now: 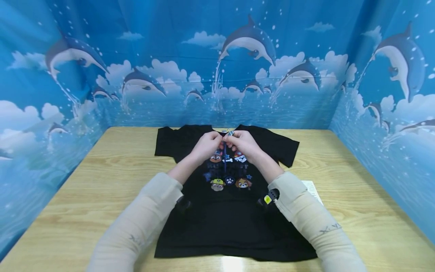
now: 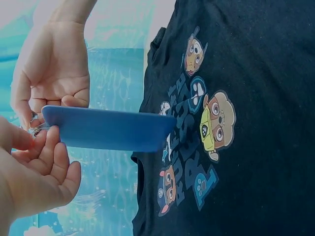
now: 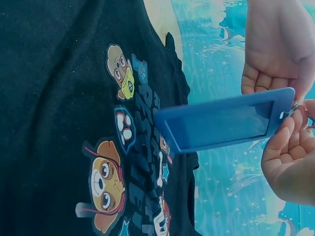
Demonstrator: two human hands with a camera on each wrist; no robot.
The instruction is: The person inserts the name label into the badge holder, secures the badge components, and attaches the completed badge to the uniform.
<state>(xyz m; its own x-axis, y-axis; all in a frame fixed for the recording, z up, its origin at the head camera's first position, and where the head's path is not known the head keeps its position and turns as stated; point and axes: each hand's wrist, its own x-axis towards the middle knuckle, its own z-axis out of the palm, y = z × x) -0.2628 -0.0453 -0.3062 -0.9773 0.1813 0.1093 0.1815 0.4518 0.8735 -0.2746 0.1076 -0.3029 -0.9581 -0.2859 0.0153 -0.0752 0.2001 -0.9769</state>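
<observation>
A blue badge holder [image 3: 221, 123] with a clear window hangs upright above the black T-shirt [image 1: 231, 223]. In the head view it shows only as a thin blue edge [image 1: 225, 158]. At its top is a small metal clip [image 2: 38, 127], partly hidden by fingers. My left hand [image 1: 208, 145] pinches at this clip, as does my right hand [image 1: 246, 143], their fingertips almost meeting. A small yellow-and-blue piece [image 1: 230, 133] shows at the right hand's fingers; its kind is unclear. The left wrist view shows the badge holder's plain back [image 2: 113, 129].
The T-shirt lies spread flat with cartoon dog prints [image 1: 217, 185] facing up, on a wood-grain table [image 1: 112, 189]. White printed paper [image 1: 312, 190] shows beside the right sleeve. A dolphin-patterned curtain [image 1: 170, 45] closes off the back and both sides.
</observation>
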